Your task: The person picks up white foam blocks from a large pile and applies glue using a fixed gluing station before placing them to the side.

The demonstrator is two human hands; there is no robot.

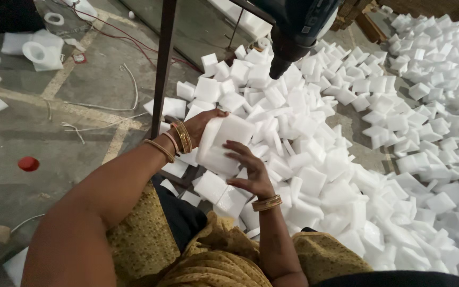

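My left hand point(200, 123) grips the far side of a stack of white foam blocks point(223, 142), held above my lap. My right hand point(252, 171) rests with spread fingers against the near side of the same stack. Both wrists wear gold bangles. More white foam blocks point(220, 192) lie just below the stack, against my knee. A dark drill head point(293, 37) hangs above the pile, pointing down, beyond my hands.
A large heap of white foam blocks point(378, 159) covers the floor from centre to right. A thin dark metal post point(163, 64) stands just left of my left hand. A red cap point(28, 163), loose cords and white moulded foam pieces point(38, 50) lie on the concrete floor at left.
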